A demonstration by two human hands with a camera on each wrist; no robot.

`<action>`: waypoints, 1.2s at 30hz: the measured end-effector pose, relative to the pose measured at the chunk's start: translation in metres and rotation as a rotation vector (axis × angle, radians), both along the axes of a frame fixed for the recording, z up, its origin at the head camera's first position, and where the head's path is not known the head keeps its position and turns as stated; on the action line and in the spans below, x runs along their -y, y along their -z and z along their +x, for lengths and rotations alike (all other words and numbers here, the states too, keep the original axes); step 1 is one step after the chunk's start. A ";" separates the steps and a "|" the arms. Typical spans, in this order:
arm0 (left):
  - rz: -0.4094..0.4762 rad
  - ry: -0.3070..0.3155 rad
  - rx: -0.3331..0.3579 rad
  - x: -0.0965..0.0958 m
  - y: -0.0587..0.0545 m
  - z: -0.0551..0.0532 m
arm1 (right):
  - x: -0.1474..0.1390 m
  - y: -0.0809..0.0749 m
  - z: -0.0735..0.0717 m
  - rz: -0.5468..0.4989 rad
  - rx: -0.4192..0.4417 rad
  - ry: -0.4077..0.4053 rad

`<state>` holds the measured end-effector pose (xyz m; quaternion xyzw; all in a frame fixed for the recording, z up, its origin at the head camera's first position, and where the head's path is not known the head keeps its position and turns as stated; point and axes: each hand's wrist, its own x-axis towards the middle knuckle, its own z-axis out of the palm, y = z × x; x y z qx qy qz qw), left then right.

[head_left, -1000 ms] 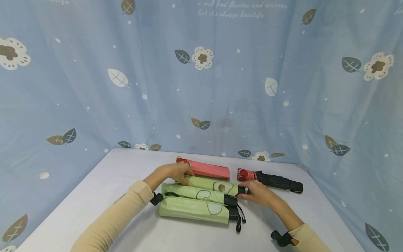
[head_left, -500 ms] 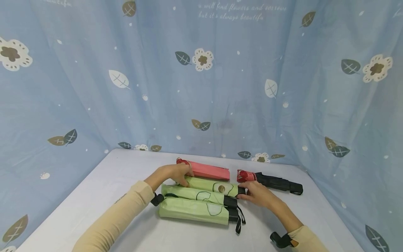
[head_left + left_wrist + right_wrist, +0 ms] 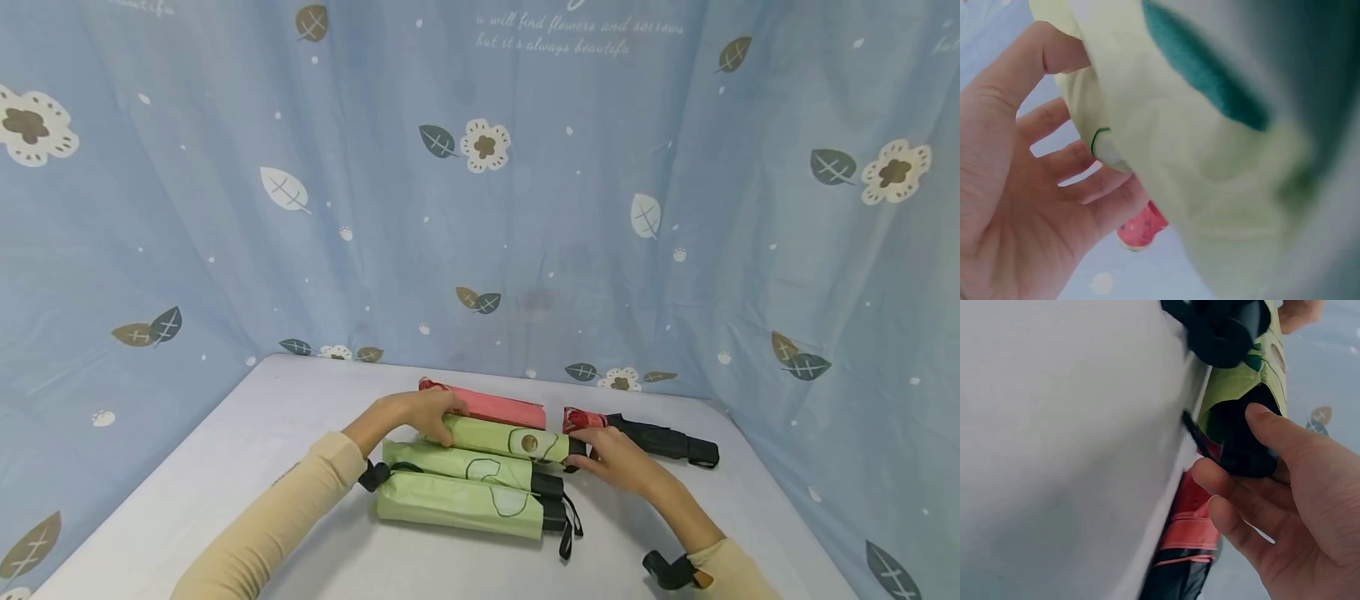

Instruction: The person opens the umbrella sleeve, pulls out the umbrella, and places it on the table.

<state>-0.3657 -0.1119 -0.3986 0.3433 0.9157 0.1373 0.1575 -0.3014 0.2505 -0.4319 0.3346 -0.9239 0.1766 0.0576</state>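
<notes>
Three folded green umbrellas lie side by side on the table. My left hand (image 3: 427, 412) grips the left end of the farthest green umbrella (image 3: 487, 435), thumb on the near side. At its other end my right hand (image 3: 615, 457) pinches the black handle (image 3: 1244, 437) between thumb and fingers. Just in front are the middle green umbrella (image 3: 442, 462) and the nearest green umbrella (image 3: 450, 504), both with black handles to the right. Pale green fabric (image 3: 1166, 169) fills much of the left wrist view, hiding part of the held umbrella.
Behind the held umbrella lies a pink folded umbrella (image 3: 502, 407). A black folded umbrella (image 3: 660, 437) with a red end lies behind my right hand. The white table (image 3: 315, 533) meets a blue patterned curtain (image 3: 375, 208) at its back and sides.
The farthest green umbrella has risen slightly and come a little nearer the middle one, with both hands on it. The other umbrellas stay in place.
</notes>
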 end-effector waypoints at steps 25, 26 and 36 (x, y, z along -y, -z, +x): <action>0.014 0.005 -0.224 -0.007 -0.011 0.009 | -0.010 -0.015 0.002 -0.131 0.131 0.043; 0.023 0.003 -0.229 -0.007 -0.010 0.009 | -0.010 -0.015 0.002 -0.134 0.141 0.050; 0.088 0.019 -0.260 -0.005 -0.016 0.010 | -0.007 -0.021 0.000 -0.229 0.208 0.088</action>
